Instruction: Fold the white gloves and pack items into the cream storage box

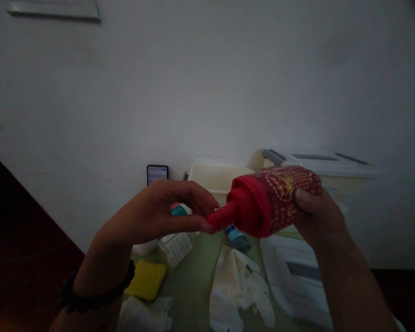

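The right hand (pixel 318 214) holds the red bottle (pixel 280 198) sideways above the desk (pixel 190 295), its base hidden by the palm; the left hand (pixel 174 210) pinches the nozzle (pixel 226 216), partly covering a clear bottle (pixel 177 246). Open room separates sponge (pixel 147 279) from gloves (pixel 228 286); the desk's front edge is cut off.

Open air above red bottle (pixel 292 198), cream bin (pixel 221 177) behind, gloves (pixel 228 283) below
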{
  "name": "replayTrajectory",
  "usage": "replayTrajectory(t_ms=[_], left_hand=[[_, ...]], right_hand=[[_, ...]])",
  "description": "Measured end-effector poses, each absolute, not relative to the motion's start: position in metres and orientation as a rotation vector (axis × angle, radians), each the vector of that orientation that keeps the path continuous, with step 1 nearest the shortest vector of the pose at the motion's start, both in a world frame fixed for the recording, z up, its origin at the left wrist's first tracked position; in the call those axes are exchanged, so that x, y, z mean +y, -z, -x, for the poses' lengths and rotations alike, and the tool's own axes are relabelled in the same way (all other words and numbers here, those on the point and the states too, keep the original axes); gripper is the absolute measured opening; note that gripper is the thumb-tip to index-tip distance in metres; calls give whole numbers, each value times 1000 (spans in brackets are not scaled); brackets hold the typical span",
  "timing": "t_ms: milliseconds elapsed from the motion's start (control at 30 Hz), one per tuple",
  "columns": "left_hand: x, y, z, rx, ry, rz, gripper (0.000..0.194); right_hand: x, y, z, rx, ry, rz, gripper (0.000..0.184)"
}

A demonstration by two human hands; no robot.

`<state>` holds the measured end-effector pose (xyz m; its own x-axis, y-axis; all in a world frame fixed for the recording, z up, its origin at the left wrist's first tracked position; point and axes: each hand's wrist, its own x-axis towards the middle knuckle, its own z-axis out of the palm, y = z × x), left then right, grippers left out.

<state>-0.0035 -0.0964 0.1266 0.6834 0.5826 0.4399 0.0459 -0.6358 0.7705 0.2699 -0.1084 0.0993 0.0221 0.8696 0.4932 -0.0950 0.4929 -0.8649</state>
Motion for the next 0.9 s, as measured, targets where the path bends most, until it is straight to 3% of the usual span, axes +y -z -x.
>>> replayTrajectory(t_ms=[900], left_hand=[[-96, -128, 1, 542, -933, -2170, 15]], right_hand=[[-111, -97, -273, -1394, -857, 774, 30]])
